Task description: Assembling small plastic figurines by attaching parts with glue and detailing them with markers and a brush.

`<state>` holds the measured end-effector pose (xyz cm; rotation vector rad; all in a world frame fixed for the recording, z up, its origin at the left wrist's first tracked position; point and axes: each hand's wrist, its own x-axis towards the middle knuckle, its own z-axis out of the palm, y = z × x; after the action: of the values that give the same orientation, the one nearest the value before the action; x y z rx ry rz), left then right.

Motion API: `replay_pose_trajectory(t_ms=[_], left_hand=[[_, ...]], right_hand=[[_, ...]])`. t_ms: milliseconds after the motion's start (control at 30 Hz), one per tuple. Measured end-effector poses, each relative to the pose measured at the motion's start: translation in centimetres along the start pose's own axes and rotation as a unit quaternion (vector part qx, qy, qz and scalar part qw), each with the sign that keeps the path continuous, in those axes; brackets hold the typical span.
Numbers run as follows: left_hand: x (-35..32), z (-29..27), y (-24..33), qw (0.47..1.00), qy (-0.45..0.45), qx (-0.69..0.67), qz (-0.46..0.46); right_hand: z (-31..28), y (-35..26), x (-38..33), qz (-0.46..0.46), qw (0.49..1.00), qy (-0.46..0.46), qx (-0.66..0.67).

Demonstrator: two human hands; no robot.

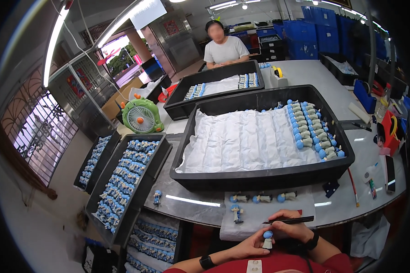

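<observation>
My left hand (248, 247) holds a small figurine (268, 239) with a blue head and pale body, close to my chest. My right hand (292, 226) grips a thin dark brush (289, 220), its tip pointing left just above the figurine's head. In front of my hands a white cloth (259, 217) lies on the table edge with several similar figurines (262, 198) lying in a row and one blue figurine (236, 213) below them.
A big black tray (259, 175) lined with white cloth holds rows of figurines at its right end. Trays of blue figurines (125, 186) stand at the left, beside a green fan (140, 116). Another person (224, 45) sits across behind a second tray (214, 86). Tools and a phone (390, 173) lie at the right.
</observation>
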<state>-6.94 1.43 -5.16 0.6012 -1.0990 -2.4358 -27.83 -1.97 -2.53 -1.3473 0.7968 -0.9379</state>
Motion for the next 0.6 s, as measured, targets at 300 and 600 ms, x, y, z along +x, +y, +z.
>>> replay_pose_trajectory(t_ms=[300,600], left_hand=[[0.01,-0.03,0.23,1.000,-0.001,-0.005,-0.008],[0.15,-0.08,0.07,1.000,0.004,-0.003,-0.012]], right_hand=[[0.10,-0.12,0.07,-0.003,1.000,0.008,0.002],[0.09,0.01,0.08,-0.002,1.000,0.005,0.018]])
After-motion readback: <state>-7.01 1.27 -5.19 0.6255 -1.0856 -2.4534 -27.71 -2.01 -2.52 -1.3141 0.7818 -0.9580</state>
